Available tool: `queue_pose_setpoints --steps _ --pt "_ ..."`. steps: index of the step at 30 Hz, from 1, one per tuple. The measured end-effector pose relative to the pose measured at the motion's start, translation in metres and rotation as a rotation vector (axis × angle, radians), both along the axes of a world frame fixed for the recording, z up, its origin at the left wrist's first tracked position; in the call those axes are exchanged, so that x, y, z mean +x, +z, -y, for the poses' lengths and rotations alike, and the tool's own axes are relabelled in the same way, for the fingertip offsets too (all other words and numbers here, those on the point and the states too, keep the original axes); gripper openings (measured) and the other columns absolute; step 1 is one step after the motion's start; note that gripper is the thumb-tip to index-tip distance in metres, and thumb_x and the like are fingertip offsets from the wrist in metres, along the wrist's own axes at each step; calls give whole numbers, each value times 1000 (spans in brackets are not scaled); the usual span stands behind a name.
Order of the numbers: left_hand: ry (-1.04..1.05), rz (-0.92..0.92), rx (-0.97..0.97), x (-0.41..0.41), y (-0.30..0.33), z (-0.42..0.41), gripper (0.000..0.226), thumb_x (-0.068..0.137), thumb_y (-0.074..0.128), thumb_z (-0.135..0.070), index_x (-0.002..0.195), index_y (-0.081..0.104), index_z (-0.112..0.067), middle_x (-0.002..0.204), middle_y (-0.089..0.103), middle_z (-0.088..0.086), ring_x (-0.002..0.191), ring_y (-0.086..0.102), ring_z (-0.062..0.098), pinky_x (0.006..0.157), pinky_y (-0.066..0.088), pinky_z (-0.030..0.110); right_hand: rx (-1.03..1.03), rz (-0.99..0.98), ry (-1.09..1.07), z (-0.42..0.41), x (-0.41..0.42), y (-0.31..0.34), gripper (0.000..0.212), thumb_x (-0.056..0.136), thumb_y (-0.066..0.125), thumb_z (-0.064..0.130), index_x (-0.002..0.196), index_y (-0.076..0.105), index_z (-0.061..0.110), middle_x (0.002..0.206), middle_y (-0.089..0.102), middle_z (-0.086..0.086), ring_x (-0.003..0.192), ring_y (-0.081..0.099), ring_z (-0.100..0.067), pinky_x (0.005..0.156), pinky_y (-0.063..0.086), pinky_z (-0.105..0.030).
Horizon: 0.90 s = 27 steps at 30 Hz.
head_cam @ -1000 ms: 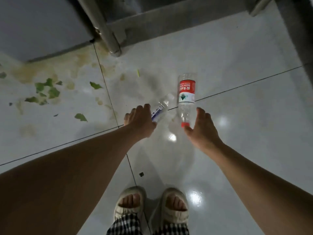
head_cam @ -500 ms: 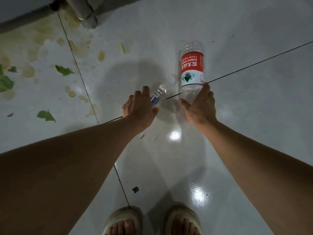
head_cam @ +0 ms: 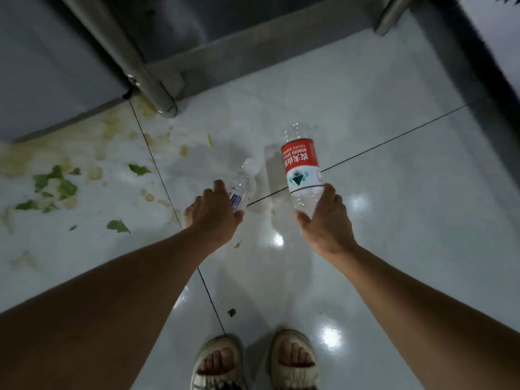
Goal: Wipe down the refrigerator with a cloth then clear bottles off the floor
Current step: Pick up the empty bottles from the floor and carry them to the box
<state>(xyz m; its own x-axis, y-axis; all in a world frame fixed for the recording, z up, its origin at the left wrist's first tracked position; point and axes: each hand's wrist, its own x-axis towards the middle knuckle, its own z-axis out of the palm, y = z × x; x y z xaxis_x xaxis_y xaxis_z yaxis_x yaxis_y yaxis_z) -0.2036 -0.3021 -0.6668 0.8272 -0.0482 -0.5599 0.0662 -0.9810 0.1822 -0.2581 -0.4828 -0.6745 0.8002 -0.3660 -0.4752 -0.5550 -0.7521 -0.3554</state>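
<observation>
Bottles are in both your hands in the head view, at the centre of the frame. Your right hand (head_cam: 326, 223) wraps thumb and fingers round the neck end of the red-label bottle (head_cam: 301, 167), whose long axis runs up the frame, base pointing away from you toward the metal table leg (head_cam: 146, 80) and cabinet base at the top. It looks clear of the tiled floor (head_cam: 394, 220), though you cannot be sure from this angle. Your left hand (head_cam: 212, 218) curls over the small clear bottle (head_cam: 240, 190), which slants up and to the right; most of it is hidden under your knuckles. The two bottles sit just beside each other, apart. Green leaf scraps (head_cam: 56, 184) and yellowish stains lie at the left of the frame, your sandals (head_cam: 253, 361) at the bottom. Each hand already has its own bottle, so the coming move, as I judge it, is lifting both toward you.
</observation>
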Motion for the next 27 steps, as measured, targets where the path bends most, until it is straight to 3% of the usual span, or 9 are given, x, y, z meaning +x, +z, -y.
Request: queue_pose_setpoints --steps 10,18,24,27 --pt "-35 69 -59 10 244 15 54 86 60 -40 123 33 -11 119 58 13 107 58 30 90 49 43 -34 -44 -8 -2 -6 245 80 91 58 38 146 9 7 133 41 -14 120 45 -26 95 45 -35" --pt "-171 183 -128 2 441 10 54 87 57 -43 125 37 -11 117 59 12 105 59 26 87 51 39 -117 51 -87 12 -29 448 80 89 59 38 145 11 8 132 42 -13 118 46 -25 92 46 -35" --pt "-327 218 -159 -19 553 23 55 90 52 -44 129 36 -8 120 58 13 110 57 29 91 48 41 -170 142 -207 22 -82 560 82 88 62 37 145 12 7 131 42 -14 119 45 -25 94 45 -35" --pt "-423 247 -177 -39 591 39 55 90 54 -42 129 36 -8 123 57 11 111 57 26 86 43 32 -183 175 -269 27 -121 599 82 88 61 36 146 10 9 134 40 -12 122 42 -24 96 44 -36"
